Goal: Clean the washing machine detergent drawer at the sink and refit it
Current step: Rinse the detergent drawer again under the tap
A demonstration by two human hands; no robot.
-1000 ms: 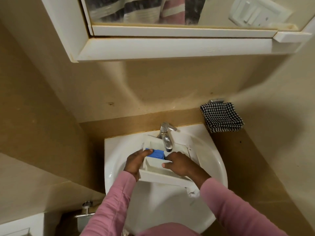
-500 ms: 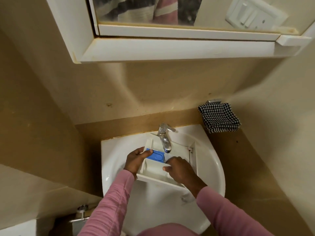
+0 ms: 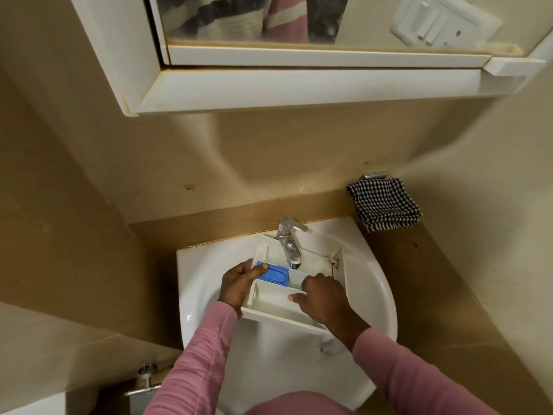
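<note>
While the white plastic detergent drawer sits under the tap, I am rubbing out its compartments over the sink.

From the left: my left hand has its grip closed round the drawer's left wall, thumb pressed on the blue plastic softener cap, as it was a second ago. Next, the chrome single-lever tap hangs over the drawer's back half; I cannot tell whether water is running. My right hand has slid from the front compartment further right and back, fingers curled loosely down inside, holding nothing that I can see. The drawer rests tilted across the white ceramic basin, swung a little more square to me. I judge that scrubbing is moving compartment by compartment; rinsing and refitting remain. At far right, a black-and-white checked cloth lies folded on the surface.
</note>
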